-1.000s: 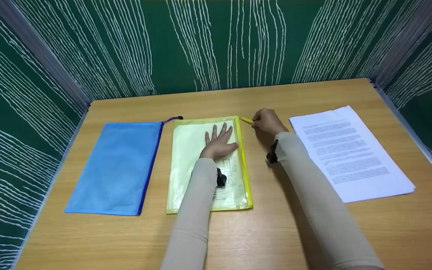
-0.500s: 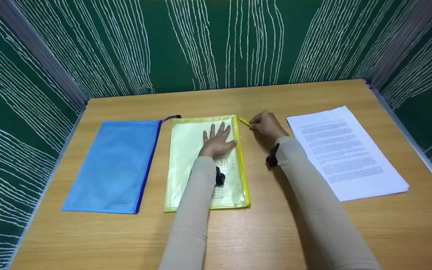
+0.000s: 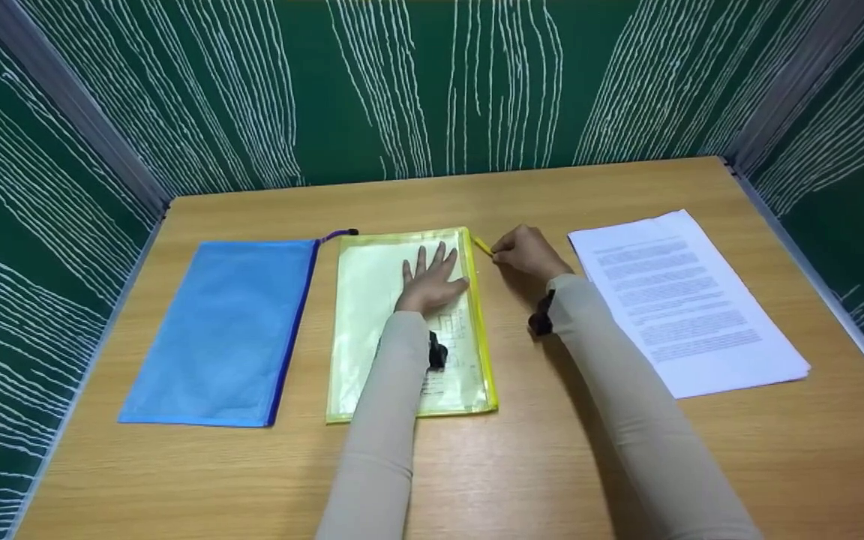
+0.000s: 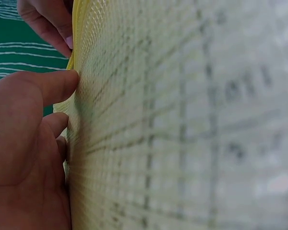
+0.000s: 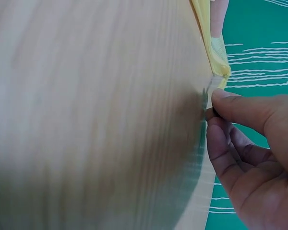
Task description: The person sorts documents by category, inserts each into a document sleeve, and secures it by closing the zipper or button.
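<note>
I have room along the far edge of the desk, behind the blue document pouch and yellow document pouch. Nearer, the left sleeve and right sleeve bar sideways passage; the paper stack obstructs rightward.

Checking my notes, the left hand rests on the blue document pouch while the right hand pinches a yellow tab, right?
Not blue: the head view shows the left hand on the yellow document pouch; the right hand pinches a yellow tab.
</note>
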`<state>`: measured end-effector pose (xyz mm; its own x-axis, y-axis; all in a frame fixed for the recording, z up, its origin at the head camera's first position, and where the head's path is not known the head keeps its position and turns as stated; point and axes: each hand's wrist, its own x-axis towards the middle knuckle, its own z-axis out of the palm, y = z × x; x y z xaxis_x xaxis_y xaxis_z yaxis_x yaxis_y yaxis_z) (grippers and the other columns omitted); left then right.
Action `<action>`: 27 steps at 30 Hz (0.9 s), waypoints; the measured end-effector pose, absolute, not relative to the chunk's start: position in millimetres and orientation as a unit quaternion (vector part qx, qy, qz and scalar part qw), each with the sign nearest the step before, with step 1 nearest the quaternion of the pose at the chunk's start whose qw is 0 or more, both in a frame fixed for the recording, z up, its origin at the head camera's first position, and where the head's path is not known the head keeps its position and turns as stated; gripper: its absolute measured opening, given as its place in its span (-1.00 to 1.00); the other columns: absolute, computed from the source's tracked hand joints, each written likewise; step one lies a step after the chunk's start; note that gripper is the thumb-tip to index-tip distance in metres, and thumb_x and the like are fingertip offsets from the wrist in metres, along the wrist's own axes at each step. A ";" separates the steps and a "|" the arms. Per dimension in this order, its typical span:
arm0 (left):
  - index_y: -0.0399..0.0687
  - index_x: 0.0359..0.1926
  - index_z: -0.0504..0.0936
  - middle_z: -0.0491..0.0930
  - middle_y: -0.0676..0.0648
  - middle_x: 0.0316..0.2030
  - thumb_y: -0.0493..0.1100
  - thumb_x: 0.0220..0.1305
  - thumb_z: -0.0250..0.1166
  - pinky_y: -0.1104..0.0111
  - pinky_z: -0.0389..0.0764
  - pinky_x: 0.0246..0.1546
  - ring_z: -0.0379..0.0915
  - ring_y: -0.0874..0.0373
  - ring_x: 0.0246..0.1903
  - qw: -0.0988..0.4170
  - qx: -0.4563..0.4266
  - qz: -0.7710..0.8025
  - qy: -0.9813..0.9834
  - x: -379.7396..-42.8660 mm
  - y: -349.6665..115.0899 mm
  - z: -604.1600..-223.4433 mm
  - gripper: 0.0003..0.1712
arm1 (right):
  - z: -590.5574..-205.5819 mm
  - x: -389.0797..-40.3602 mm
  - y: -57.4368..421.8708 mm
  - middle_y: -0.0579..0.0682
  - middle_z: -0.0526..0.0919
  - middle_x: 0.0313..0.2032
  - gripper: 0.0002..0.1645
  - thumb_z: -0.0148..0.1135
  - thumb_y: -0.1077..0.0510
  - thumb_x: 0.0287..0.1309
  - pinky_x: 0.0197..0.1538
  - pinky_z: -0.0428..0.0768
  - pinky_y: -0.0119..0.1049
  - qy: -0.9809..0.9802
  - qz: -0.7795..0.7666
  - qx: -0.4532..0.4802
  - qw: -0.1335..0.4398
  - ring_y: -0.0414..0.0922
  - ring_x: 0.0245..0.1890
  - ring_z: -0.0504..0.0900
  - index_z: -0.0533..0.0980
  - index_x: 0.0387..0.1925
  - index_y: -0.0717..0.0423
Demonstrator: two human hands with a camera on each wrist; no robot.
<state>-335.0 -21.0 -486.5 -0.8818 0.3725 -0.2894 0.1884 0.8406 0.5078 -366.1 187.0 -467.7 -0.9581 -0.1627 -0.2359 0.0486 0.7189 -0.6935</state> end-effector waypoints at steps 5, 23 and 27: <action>0.16 0.53 -0.16 -0.40 0.03 0.53 0.23 0.39 -0.10 -0.07 -0.61 0.39 -0.71 -0.04 0.48 0.195 0.145 0.238 0.940 -334.9 -21.5 -488.9 -0.19 | -468.5 -363.7 186.7 0.16 0.67 -0.05 -0.76 0.23 0.28 0.21 0.20 0.48 -0.05 0.915 -0.371 -0.029 0.154 0.00 -0.05 0.55 0.66 -0.09 0.19; 0.20 0.53 -0.20 -0.42 0.07 0.53 0.23 0.39 -0.12 -0.09 -0.56 0.40 -0.70 -0.06 0.49 0.201 0.128 0.214 0.947 -333.5 -20.9 -487.4 -0.18 | -470.3 -358.4 196.1 0.13 0.67 -0.13 -0.77 0.24 0.23 0.21 0.10 0.52 -0.12 0.913 -0.364 -0.051 0.175 -0.04 -0.17 0.51 0.66 -0.10 0.17; 0.19 0.53 -0.19 -0.40 0.07 0.53 0.22 0.39 -0.11 -0.08 -0.56 0.41 -0.68 -0.05 0.49 0.196 0.130 0.217 0.947 -335.8 -17.3 -483.0 -0.19 | -467.5 -358.2 199.0 0.15 0.67 -0.13 -0.77 0.24 0.24 0.22 0.10 0.52 -0.11 0.917 -0.363 -0.053 0.158 -0.04 -0.16 0.53 0.65 -0.10 0.19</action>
